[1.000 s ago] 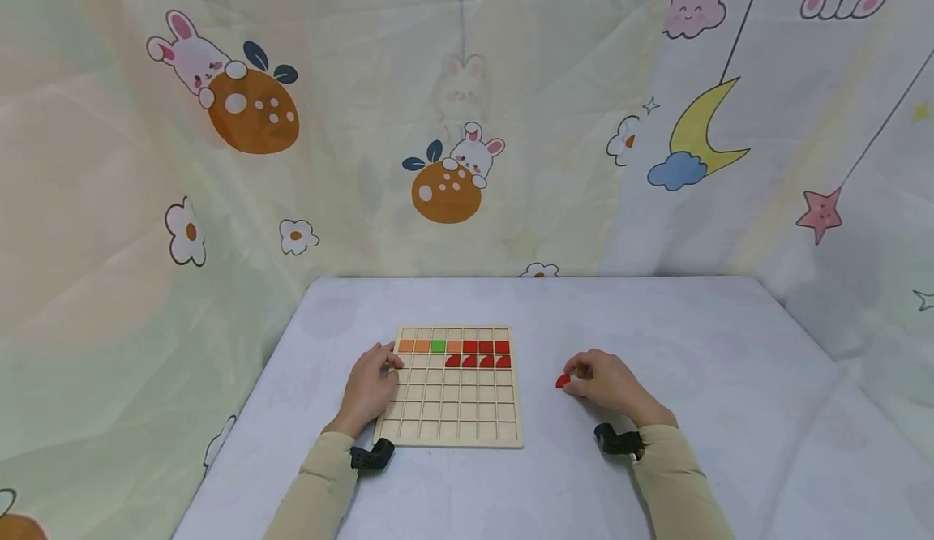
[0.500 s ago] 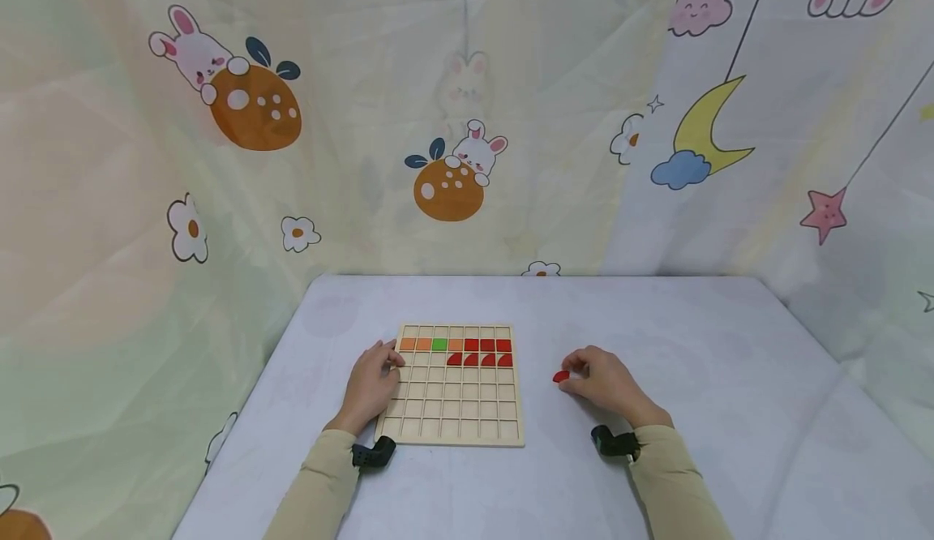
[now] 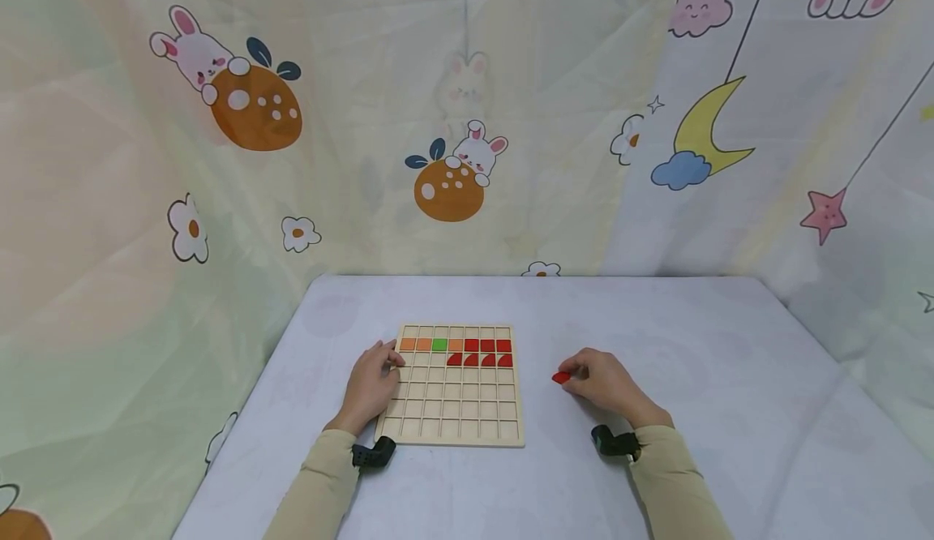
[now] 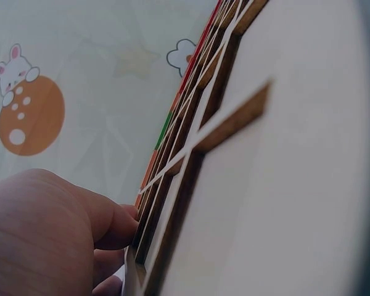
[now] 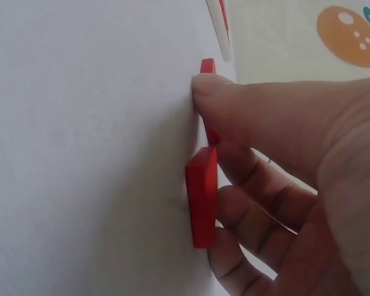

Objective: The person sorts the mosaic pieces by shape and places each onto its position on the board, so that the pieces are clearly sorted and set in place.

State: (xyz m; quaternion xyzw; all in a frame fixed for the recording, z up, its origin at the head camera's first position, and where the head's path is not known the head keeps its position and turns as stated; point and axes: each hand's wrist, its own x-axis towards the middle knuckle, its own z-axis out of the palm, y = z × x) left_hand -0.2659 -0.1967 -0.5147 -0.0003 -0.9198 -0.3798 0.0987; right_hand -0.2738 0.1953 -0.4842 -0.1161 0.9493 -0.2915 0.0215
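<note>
A pale wooden grid board (image 3: 460,402) lies on the table, with a row of orange, green and red squares and a second row of red curved pieces. My left hand (image 3: 370,386) rests at its left edge, fingertips touching the rim; in the left wrist view the thumb side of the hand (image 4: 55,234) meets that edge. Right of the board, my right hand (image 3: 601,382) pinches a red piece (image 3: 560,377) just over the table. The right wrist view shows a red piece (image 5: 208,68) partly hidden by the thumb, and another red piece (image 5: 202,197) beside the curled fingers.
The white-covered table (image 3: 693,345) stretches around the board. Behind it hangs a printed cloth backdrop (image 3: 350,118) with rabbits, oranges and flowers. Both wrists wear black camera mounts (image 3: 615,442).
My right hand has shifted slightly left, and the red piece in its fingers has turned a little. The left hand and board stay in place; the head view tilted slightly.
</note>
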